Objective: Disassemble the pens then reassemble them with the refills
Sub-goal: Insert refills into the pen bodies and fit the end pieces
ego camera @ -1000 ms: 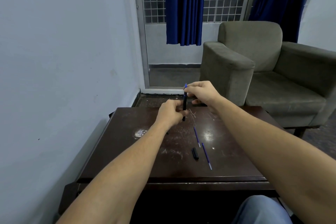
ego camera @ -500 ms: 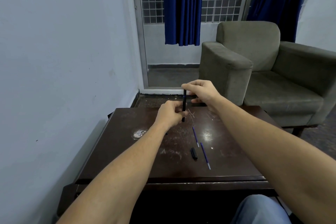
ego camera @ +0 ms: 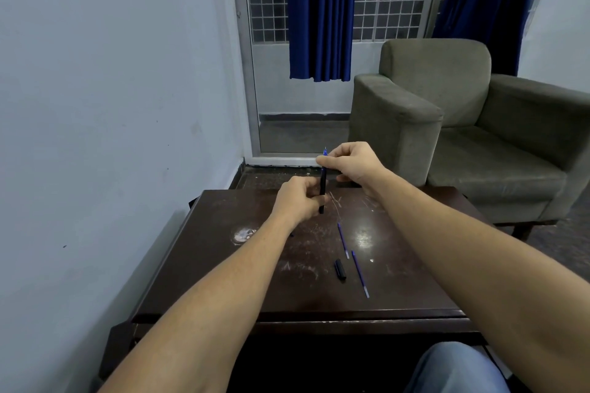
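- While my left hand (ego camera: 298, 201) keeps its fingers wrapped around the lower half of the slim black plastic pen barrel (ego camera: 323, 190), holding it upright above the scratched dark wooden table (ego camera: 223, 265), my right hand (ego camera: 352, 163) pinches the top end between thumb and fingertips.
- Half a second ago no blue showed above my right fingertips; now the tip of a thin blue refill (ego camera: 325, 152) pokes out there again, as it did a second ago.
- I judge I am working this refill up and down in the barrel, either drawing it out or seating it; I cannot tell which.
- Below and right of my left hand, two more thin blue refills lie loose on the table: one nearer my hands (ego camera: 343, 240), one closer to me (ego camera: 360, 274), not quite touching.
- A short black pen cap (ego camera: 340, 269) lies just left of the closer refill.
- With those parts lying apart, I judge the task is mid-way, and this pen is not yet finished.
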